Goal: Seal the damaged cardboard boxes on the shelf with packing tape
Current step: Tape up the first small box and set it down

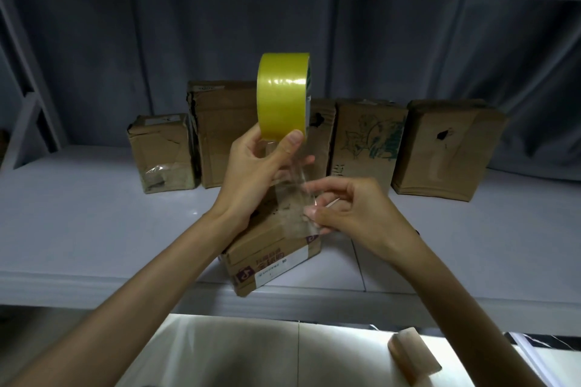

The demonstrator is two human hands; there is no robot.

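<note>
Left hand (254,160) grips the tape roll (283,96) raised high; right hand (342,207) pinches the clear tape strip (295,195), stretching it over the box (270,251)

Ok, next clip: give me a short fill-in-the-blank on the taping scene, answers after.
1. The yellow tape roll is held up by the ____ hand.
2. The right hand pinches the pulled-out clear ____.
3. Below both hands, the front box lies at the shelf's ____ edge.

Answers: left; tape; front
</note>
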